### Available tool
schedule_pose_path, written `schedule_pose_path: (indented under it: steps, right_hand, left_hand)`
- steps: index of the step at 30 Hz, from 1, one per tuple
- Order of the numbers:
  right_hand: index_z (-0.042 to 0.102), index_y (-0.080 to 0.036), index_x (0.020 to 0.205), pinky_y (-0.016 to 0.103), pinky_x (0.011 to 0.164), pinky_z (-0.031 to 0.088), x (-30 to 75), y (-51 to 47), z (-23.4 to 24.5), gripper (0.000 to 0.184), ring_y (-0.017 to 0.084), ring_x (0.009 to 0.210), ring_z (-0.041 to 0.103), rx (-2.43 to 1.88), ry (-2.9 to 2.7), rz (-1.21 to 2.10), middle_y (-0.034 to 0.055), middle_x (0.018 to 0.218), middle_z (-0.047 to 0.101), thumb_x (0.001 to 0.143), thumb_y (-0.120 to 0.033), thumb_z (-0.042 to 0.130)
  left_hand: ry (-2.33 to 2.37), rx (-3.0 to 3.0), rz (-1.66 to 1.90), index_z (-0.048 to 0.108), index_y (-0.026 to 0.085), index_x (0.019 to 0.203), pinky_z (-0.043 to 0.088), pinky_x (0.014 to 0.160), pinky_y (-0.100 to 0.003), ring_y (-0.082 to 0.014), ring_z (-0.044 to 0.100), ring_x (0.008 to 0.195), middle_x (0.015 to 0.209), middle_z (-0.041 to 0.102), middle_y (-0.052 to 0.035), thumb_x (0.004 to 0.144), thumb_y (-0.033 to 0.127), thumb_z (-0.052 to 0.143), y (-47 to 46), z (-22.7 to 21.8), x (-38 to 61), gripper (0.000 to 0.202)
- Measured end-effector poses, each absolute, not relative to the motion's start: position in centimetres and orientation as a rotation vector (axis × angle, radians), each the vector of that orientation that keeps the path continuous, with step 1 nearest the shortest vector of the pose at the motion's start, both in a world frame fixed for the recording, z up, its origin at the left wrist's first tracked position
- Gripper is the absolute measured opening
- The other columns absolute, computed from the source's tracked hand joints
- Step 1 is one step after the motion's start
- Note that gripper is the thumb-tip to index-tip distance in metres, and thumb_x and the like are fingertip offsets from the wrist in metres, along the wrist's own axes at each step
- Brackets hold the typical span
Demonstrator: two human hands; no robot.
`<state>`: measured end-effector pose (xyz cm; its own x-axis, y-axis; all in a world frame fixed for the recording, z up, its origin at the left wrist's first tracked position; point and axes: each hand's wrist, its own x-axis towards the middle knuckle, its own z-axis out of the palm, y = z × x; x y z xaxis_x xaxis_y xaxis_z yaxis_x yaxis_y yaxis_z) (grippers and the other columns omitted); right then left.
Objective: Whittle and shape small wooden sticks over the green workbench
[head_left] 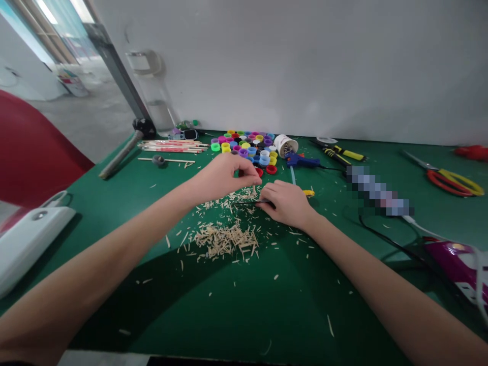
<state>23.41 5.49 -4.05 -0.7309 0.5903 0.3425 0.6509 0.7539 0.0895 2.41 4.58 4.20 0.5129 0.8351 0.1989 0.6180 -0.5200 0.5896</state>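
Note:
My left hand (229,175) hovers over the wood bits with its thumb and fingertips pinched together. What sits in the pinch, if anything, is too small to make out. My right hand (285,203) is closed around a utility knife, whose thin dark blade (244,204) points left below my left fingertips. A yellow end (308,193) shows past the right hand, probably the knife's handle. Under the hands lie scattered wood slivers (244,195), and nearer to me is a heap of short wood pieces (226,240).
Behind the hands stand colourful bottle caps (251,151), a tipped white cup (285,145) and a blue glue gun (303,160). Packed sticks (173,146) and a hammer (122,152) lie left. Pliers (337,151), scissors (450,178) and a purple device (455,262) are right, with cables on the green table (244,320).

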Motion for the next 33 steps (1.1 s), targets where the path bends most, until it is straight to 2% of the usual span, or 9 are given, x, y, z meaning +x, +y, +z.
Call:
schedule_pose_path:
  steps: [5, 8, 13, 20, 22, 26, 33]
  right_hand:
    - [0.055, -0.019, 0.080, 0.029, 0.059, 0.027, 23.4, 5.4, -4.0, 0.021, 0.016, 0.070, 0.045, -0.938, -2.677, -0.325, 0.0030, 0.077, 0.059, 0.090, -0.036, 0.048]
    - [0.056, -0.019, 0.080, 0.029, 0.060, 0.028, 23.5, 5.2, -4.1, 0.021, 0.017, 0.071, 0.044, -0.933, -2.656, -0.334, 0.0036, 0.078, 0.059, 0.091, -0.035, 0.047]
    - [0.057, -0.017, 0.083, 0.029, 0.062, 0.028, 23.5, 4.7, -4.2, 0.021, 0.017, 0.071, 0.042, -0.917, -2.605, -0.376, 0.0055, 0.079, 0.059, 0.091, -0.032, 0.046]
    - [0.058, -0.018, 0.083, 0.029, 0.062, 0.028, 23.5, 5.0, -4.5, 0.021, 0.017, 0.072, 0.043, -0.965, -2.605, -0.354, 0.0050, 0.079, 0.059, 0.091, -0.033, 0.047]
    - [0.057, -0.018, 0.081, 0.028, 0.061, 0.028, 23.5, 5.1, -4.5, 0.022, 0.017, 0.071, 0.043, -0.990, -2.607, -0.352, 0.0043, 0.079, 0.059, 0.091, -0.035, 0.047]
    - [0.057, -0.019, 0.080, 0.028, 0.060, 0.027, 23.4, 5.3, -4.4, 0.022, 0.016, 0.070, 0.043, -0.991, -2.628, -0.336, 0.0031, 0.078, 0.059, 0.090, -0.036, 0.048]
    - [0.055, -0.019, 0.077, 0.028, 0.057, 0.025, 23.4, 5.2, -4.3, 0.021, 0.016, 0.069, 0.042, -1.003, -2.659, -0.305, 0.0030, 0.077, 0.057, 0.090, -0.034, 0.048]
  left_hand:
    - [1.199, 2.267, 0.538, 0.072, 0.020, 0.092, 0.040, 0.056, -0.026, -0.0107, 0.053, 0.062, 0.095, 0.070, -0.0066, 0.085, 0.036, 0.051, 5.2, 2.2, 2.3, 0.027]
    - [1.199, 2.297, 0.486, 0.072, 0.021, 0.097, 0.041, 0.058, -0.026, -0.0120, 0.056, 0.066, 0.094, 0.071, -0.0065, 0.085, 0.034, 0.049, 5.7, 0.8, 2.3, 0.029]
    - [1.201, 2.358, 0.426, 0.073, 0.020, 0.090, 0.041, 0.061, -0.027, -0.0138, 0.057, 0.069, 0.087, 0.071, -0.0060, 0.085, 0.035, 0.048, 6.1, -0.1, 2.2, 0.029]
    - [1.220, 2.326, 0.351, 0.072, 0.020, 0.086, 0.035, 0.050, -0.027, -0.0112, 0.047, 0.053, 0.074, 0.069, -0.0045, 0.086, 0.039, 0.048, 5.7, 0.3, 2.3, 0.030]
    - [1.191, 2.328, 0.350, 0.071, 0.020, 0.086, 0.036, 0.051, -0.027, -0.0114, 0.049, 0.055, 0.076, 0.069, -0.0051, 0.086, 0.039, 0.048, 5.7, 0.2, 2.2, 0.030]
    - [1.119, 2.362, 0.415, 0.071, 0.019, 0.085, 0.042, 0.062, -0.027, -0.0136, 0.056, 0.071, 0.083, 0.069, -0.0060, 0.085, 0.033, 0.052, 5.4, 0.1, 2.2, 0.024]
    - [1.053, 2.339, 0.804, 0.067, 0.019, 0.077, 0.046, 0.065, -0.028, -0.0136, 0.059, 0.073, 0.080, 0.068, -0.0047, 0.085, 0.035, 0.055, 4.0, 3.9, 2.7, 0.022]
